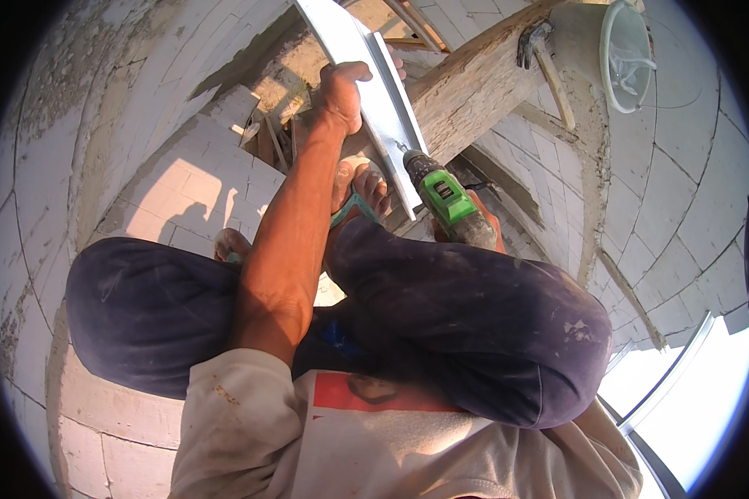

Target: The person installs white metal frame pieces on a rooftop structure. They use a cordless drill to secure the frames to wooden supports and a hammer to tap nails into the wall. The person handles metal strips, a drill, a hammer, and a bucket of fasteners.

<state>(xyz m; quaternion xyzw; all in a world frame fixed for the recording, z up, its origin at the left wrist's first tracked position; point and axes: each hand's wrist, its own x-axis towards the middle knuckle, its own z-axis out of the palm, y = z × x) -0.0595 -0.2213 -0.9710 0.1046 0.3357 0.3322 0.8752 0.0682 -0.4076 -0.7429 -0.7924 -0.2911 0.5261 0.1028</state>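
Observation:
My left hand point(342, 98) is closed round a long silvery metal channel point(373, 91), which slants from the top of the head view down toward my foot. Fingertips show past its far edge. In my right hand point(489, 219) is a green and black cordless drill point(448, 198), dusty at its lower end. The drill hides most of that hand. The tip of its bit meets or nearly meets the channel's face near the lower end; contact is too small to tell. My sandalled foot point(362, 187) is just beside the channel's lower end.
A rough wooden plank point(483, 83) runs behind the channel. Across its right side lies a hammer point(549, 75), near a whitish bucket point(627, 58) with a wire handle. Pale block walls point(674, 183) surround me, and scrap wood point(268, 137) lies left of the channel.

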